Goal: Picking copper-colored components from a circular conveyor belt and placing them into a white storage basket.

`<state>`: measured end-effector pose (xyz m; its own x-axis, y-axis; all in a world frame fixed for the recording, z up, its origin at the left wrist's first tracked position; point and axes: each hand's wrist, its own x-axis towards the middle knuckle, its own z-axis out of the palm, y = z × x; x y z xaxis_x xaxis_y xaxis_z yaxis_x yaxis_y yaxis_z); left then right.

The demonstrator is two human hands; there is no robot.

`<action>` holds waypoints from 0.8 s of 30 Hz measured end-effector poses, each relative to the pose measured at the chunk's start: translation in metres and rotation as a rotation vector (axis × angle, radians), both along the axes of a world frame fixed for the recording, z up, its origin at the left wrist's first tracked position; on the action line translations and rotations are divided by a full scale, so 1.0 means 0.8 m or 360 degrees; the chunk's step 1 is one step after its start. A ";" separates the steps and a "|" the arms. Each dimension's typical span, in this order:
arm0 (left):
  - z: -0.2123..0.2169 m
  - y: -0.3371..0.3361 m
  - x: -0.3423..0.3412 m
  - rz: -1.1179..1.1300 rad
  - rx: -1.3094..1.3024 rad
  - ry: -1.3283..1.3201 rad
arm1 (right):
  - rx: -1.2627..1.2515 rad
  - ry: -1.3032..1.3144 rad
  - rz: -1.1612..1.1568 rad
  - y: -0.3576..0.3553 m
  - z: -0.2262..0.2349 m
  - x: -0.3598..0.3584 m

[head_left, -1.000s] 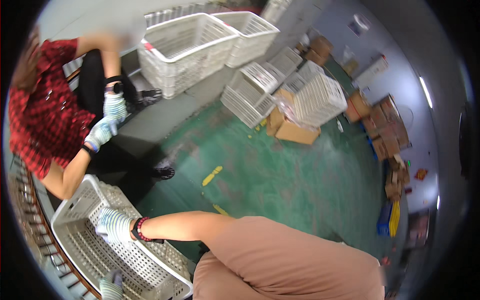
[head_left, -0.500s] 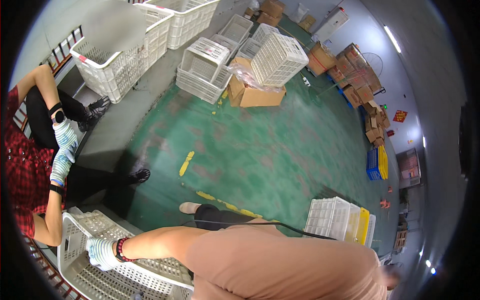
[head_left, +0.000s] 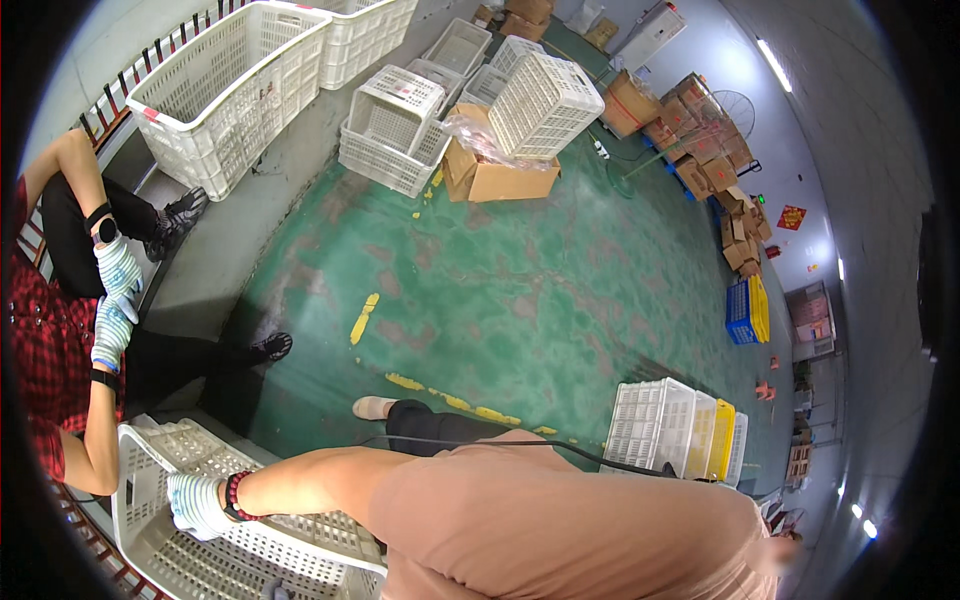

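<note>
My right hand (head_left: 200, 506), in a white glove with blue and green stripes, is at a white perforated plastic crate (head_left: 135, 540) at lower left. Its fingers look bent over the crate's edge; their tips are hidden. Red beads and a dark band circle that wrist. My left hand cannot be made out. A small grey shape (head_left: 276, 590) shows by the crate at the lower edge, too cut off to name. Across from me, a co-worker in a red checked shirt (head_left: 50, 330) sits with striped gloved hands (head_left: 118, 300) together.
Large white crates (head_left: 225, 125) stand at upper left. Beyond the green floor (head_left: 480, 300) are smaller white crates (head_left: 395, 155) and an open carton (head_left: 512, 180). Crates, one yellow (head_left: 722, 440), stand at lower right; stacked cartons (head_left: 695, 130) line the far wall. A dark cable (head_left: 580, 458) crosses my shirt.
The view has shifted slightly, and the background sits a little further left and up. A grey blur over the upper-left crate has gone. My right hand stays at the crate.
</note>
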<state>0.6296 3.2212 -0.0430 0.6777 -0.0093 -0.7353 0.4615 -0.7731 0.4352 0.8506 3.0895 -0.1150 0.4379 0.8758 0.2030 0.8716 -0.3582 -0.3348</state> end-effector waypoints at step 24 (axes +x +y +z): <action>0.040 -0.034 0.041 -0.0224 0.0307 0.0054 | 0.0372 0.0090 -0.0004 -0.001 -0.045 0.021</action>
